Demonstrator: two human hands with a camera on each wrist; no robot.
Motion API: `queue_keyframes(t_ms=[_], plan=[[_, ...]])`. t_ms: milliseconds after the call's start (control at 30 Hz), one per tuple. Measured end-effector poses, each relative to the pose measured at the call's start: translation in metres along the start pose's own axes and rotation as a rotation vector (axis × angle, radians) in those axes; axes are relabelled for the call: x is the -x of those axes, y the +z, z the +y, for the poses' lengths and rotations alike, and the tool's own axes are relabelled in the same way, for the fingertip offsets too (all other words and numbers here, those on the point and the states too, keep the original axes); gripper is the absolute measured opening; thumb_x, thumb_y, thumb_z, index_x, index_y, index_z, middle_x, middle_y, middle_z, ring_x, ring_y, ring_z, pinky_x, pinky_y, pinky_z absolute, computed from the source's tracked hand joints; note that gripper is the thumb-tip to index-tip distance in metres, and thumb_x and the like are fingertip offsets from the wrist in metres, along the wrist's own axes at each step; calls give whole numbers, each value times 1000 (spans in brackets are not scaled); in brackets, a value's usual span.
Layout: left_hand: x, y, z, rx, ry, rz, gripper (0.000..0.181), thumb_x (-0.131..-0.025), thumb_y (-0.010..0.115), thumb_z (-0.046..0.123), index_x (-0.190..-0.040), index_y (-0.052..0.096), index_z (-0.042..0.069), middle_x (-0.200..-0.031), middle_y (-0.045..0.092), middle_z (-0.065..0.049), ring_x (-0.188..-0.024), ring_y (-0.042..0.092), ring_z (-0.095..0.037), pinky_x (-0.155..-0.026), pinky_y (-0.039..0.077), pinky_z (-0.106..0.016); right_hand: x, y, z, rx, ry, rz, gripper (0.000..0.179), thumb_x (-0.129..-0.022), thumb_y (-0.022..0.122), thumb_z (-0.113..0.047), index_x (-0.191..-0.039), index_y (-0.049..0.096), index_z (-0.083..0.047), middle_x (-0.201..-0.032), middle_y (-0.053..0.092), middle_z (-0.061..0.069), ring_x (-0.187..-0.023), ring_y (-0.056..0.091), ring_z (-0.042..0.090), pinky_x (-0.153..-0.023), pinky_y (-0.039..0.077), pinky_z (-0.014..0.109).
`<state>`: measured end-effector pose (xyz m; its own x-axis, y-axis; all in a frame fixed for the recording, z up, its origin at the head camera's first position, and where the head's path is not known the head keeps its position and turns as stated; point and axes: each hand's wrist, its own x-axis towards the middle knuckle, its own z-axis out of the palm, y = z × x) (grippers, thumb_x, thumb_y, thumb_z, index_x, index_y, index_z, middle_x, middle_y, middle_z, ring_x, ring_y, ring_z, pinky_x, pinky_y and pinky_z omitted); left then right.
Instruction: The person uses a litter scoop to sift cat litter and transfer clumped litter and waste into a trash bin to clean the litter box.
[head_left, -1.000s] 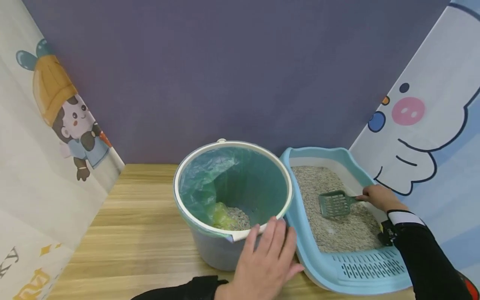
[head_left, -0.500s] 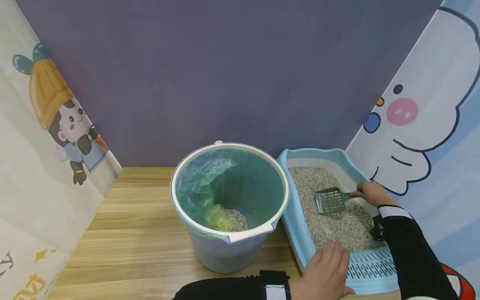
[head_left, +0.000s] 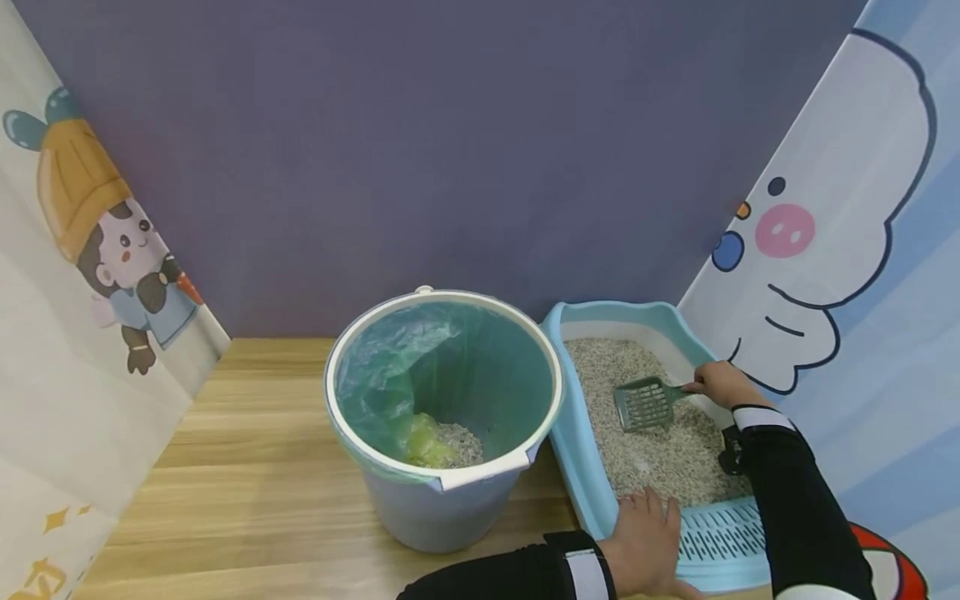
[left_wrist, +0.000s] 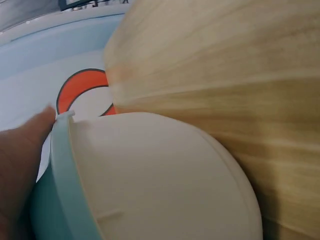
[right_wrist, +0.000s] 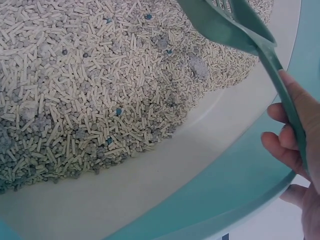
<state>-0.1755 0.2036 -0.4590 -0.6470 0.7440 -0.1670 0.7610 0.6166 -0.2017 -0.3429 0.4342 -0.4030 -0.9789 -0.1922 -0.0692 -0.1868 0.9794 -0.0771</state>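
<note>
My right hand (head_left: pixel 723 385) grips the handle of a green slotted litter scoop (head_left: pixel 647 403). The scoop's head lies over the litter (head_left: pixel 637 458) inside a light-blue litter box (head_left: pixel 573 417). In the right wrist view, curled fingers (right_wrist: pixel 282 147) wrap the thin handle, and the scoop (right_wrist: pixel 225 30) hangs above pale pellets mixed with grey clumps. My left hand (head_left: pixel 647 542) holds the box's front-left corner, fingers over the rim. The left wrist view has the thumb (left_wrist: pixel 37 125) at the blue rim (left_wrist: pixel 65 160); the other fingers are hidden there.
A grey bucket (head_left: pixel 442 512) with a white rim and green bag liner stands left of the box. Yellowish plastic (head_left: pixel 429 443) and some litter lie in it. The wooden table (head_left: pixel 247 450) extends left, below a dark back wall (head_left: pixel 450 150) and printed side panels.
My left hand has left the bucket's rim and moved right onto the litter box's front-left corner. My right hand keeps holding the scoop over the litter; the view has shifted slightly.
</note>
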Motion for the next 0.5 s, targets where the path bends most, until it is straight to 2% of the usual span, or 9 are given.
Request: queue_keyframes(t_ms=[167, 300, 500], plan=[[1, 2, -1, -3, 84, 24, 94, -68, 40, 84, -142, 28, 26, -130, 47, 7, -113, 49, -5, -90, 43, -24, 2, 0, 1, -15, 10, -3, 29, -87, 60, -24, -63, 57, -8, -54, 49, 0, -49, 39, 12, -51, 30, 26], [2, 0, -5, 32, 113, 44, 97, -66, 47, 82, -142, 30, 25, -127, 50, 7, -111, 50, -5, -89, 43, -25, 3, 0, 5, -31, 5, -21, 27, -88, 59, -23, -66, 60, -6, -54, 48, -1, -49, 39, 11, -51, 30, 26], [0, -3, -3, -14, 142, 54, 99, -63, 51, 82, -140, 32, 22, -118, 57, 9, -105, 53, -3, -88, 44, -26, 6, -1, 6, 19, -7, -28, 25, -88, 58, -22, -70, 60, -5, -58, 52, 1, -51, 40, 12, -52, 31, 27]])
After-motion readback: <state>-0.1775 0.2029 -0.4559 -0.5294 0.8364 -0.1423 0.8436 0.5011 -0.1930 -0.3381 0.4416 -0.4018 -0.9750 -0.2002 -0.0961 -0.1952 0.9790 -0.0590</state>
